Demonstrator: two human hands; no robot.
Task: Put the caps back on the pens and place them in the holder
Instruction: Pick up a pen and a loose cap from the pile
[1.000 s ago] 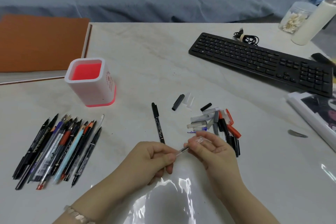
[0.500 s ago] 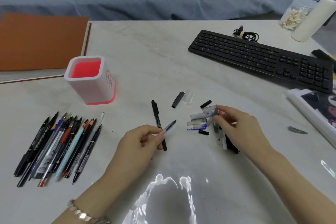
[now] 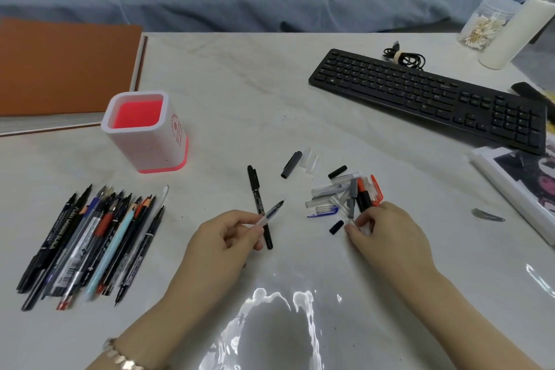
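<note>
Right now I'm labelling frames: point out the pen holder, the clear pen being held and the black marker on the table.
pen holder (image 3: 142, 147): head view, white front wall.
clear pen (image 3: 269, 214): head view, barrel near tip.
black marker (image 3: 257, 198): head view, printed barrel.

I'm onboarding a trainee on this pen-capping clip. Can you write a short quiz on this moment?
1. True or false: pens stand in the pink-and-white holder.
2. The left hand holds: A) a clear uncapped pen B) a red cap C) nothing.
3. Fill in: the right hand touches the pile of loose ____.
Key: 1 false; 2 A; 3 caps.
</note>
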